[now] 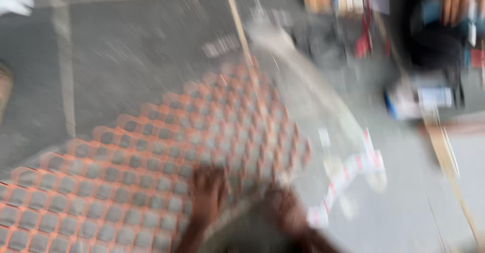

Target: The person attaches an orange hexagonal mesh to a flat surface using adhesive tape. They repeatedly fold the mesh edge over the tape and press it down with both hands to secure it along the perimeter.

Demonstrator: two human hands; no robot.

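Note:
The picture is heavily blurred by motion. An orange plastic mesh (pixel 166 147) lies spread over the grey floor from the lower left toward the middle. My left hand (pixel 207 190) rests on the mesh's near edge. My right hand (pixel 283 210) is beside it, to the right, at a grey rounded thing (pixel 242 230) between the two hands. Whether either hand grips anything is lost in the blur.
A thin wooden stick (pixel 236 20) runs up from the mesh. Red-and-white striped tape (pixel 348 174) lies to the right. Another wooden strip (pixel 449 167) lies at the far right. Cluttered tools and boxes (pixel 419 41) sit at the top right.

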